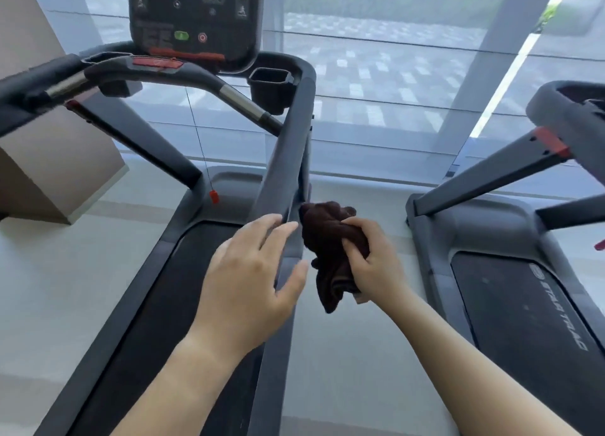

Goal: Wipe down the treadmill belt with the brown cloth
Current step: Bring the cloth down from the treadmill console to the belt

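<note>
A dark treadmill belt [170, 288] runs from the lower left up toward the console. My right hand [370, 262] grips a bunched dark brown cloth [327, 239] in the air, just right of the treadmill's right upright [288, 154] and beside its right side rail. My left hand [248, 272] hovers over the right side of the belt with fingers straight and spread, its fingertips at the foot of the upright and a little left of the cloth. It holds nothing.
The console [193, 19] and curved handlebar [203, 78] stand ahead, with a red safety clip [213, 196] hanging on a cord. A second treadmill [523, 304] stands to the right across a strip of pale floor. Glass windows lie beyond; a beige block sits at the left.
</note>
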Available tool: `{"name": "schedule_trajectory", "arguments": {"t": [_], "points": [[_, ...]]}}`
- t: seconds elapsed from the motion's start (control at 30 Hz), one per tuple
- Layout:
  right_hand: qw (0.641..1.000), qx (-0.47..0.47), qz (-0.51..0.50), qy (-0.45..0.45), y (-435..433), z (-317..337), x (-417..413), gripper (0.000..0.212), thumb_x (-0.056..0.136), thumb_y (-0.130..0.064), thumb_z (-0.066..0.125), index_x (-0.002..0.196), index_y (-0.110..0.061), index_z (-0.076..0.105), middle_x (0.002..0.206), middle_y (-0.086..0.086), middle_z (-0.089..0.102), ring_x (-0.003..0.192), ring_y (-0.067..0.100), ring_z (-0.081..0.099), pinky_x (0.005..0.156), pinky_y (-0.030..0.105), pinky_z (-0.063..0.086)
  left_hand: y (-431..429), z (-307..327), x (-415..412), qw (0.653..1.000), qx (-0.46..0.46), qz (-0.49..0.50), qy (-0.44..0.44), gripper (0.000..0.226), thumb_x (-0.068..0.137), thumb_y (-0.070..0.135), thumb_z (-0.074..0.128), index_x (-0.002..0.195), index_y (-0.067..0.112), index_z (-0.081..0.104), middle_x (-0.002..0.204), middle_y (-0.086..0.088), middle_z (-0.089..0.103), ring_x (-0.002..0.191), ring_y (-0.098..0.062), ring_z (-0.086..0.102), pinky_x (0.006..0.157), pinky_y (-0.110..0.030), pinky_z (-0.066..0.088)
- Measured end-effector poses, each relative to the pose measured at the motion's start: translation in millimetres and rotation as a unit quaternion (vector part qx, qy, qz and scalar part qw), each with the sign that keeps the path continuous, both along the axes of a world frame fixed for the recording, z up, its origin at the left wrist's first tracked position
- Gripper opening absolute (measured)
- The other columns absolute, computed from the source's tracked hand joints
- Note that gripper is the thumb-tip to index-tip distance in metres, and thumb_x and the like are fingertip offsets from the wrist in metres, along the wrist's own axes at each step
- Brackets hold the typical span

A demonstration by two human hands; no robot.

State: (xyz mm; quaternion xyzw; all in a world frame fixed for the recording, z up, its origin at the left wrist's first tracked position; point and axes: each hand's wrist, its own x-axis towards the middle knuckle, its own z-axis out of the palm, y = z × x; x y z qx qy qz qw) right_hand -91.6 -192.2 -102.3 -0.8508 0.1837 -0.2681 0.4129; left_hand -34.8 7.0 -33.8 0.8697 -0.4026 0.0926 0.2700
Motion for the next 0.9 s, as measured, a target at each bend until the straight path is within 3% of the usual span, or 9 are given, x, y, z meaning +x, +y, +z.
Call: {"name": "schedule_trajectory", "arguments": {"t": [0.1, 0.3, 0.53, 0.73, 0.9], "points": [[0.999, 0.007, -0.025, 0.038, -28.9, -24.2, -34.7, 0.034, 0.088, -0.008, 0.057, 0.104, -0.038, 0.055, 0.106, -0.012, 0.056, 0.097, -0.017, 0.047, 0.083, 0.000, 0.031, -34.6, -14.3, -20.2, 0.999, 0.016, -0.032, 0.017, 0.055, 0.086, 0.050, 0.034, 0.128, 0.021, 0.054, 0.130, 0.004, 0.054, 0.122, -0.013, 0.049, 0.101, -0.034, 0.037], [0.992, 0.067, -0.031, 0.101, -91.9, -64.7, -103.2, 0.034, 0.089, -0.010, 0.055, 0.107, -0.039, 0.055, 0.115, -0.010, 0.055, 0.101, -0.008, 0.049, 0.091, 0.013, 0.037, -119.3, -65.8, -64.2, 0.988, 0.113, -0.065, 0.076, 0.052, 0.091, 0.052, 0.036, 0.136, 0.027, 0.044, 0.140, 0.008, 0.043, 0.129, -0.010, 0.039, 0.106, -0.033, 0.032], [0.981, 0.088, 0.007, 0.175, -169.8, -104.4, -154.5, 0.036, 0.092, -0.009, 0.052, 0.127, -0.021, 0.054, 0.128, -0.005, 0.051, 0.120, 0.010, 0.046, 0.103, 0.026, 0.036, -209.3, -128.7, -108.9, 0.969, 0.181, -0.056, 0.160, 0.051, 0.092, 0.051, 0.038, 0.139, 0.030, 0.036, 0.143, 0.012, 0.038, 0.131, -0.006, 0.034, 0.103, -0.027, 0.032], [0.967, 0.090, 0.057, 0.233, -217.5, -133.7, -154.3, 0.038, 0.093, -0.010, 0.052, 0.130, -0.018, 0.053, 0.133, -0.002, 0.050, 0.125, 0.014, 0.043, 0.108, 0.031, 0.033, -249.8, -148.2, -112.9, 0.958, 0.199, 0.001, 0.204, 0.051, 0.093, 0.051, 0.037, 0.139, 0.028, 0.036, 0.143, 0.012, 0.038, 0.130, -0.008, 0.036, 0.100, -0.028, 0.033], [0.953, 0.096, 0.102, 0.268, -231.4, -157.1, -106.2, 0.039, 0.092, -0.012, 0.053, 0.131, -0.019, 0.052, 0.133, -0.001, 0.050, 0.126, 0.016, 0.044, 0.108, 0.029, 0.032, -252.2, -159.7, -82.8, 0.945, 0.224, 0.042, 0.234, 0.052, 0.092, 0.051, 0.036, 0.139, 0.028, 0.035, 0.143, 0.013, 0.038, 0.129, -0.008, 0.037, 0.101, -0.028, 0.034]]}}
